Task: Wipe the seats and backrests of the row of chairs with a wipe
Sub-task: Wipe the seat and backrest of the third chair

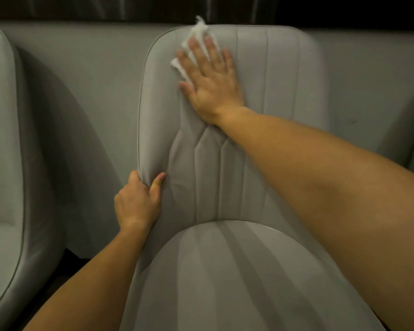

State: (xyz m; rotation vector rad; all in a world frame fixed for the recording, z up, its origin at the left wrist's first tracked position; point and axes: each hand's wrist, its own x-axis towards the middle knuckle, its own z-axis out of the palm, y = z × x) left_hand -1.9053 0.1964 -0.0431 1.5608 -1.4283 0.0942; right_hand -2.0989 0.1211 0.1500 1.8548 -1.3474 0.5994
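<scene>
Our right hand (208, 77) lies flat, fingers spread, pressing the wipe (196, 39) against the backrest (261, 75) near its far left corner — white folds show between and beyond the fingers. Our left hand (139, 201) grips the backrest's left edge, thumb in front. The seat (225, 271) lies nearest us — another chair (7, 163) stands left.

Single head view, looking forward and down from above the chair (225, 187), close over its seat (237, 271), facing the backrest (273, 80), neighbouring chair (7, 163) at left edge.
</scene>
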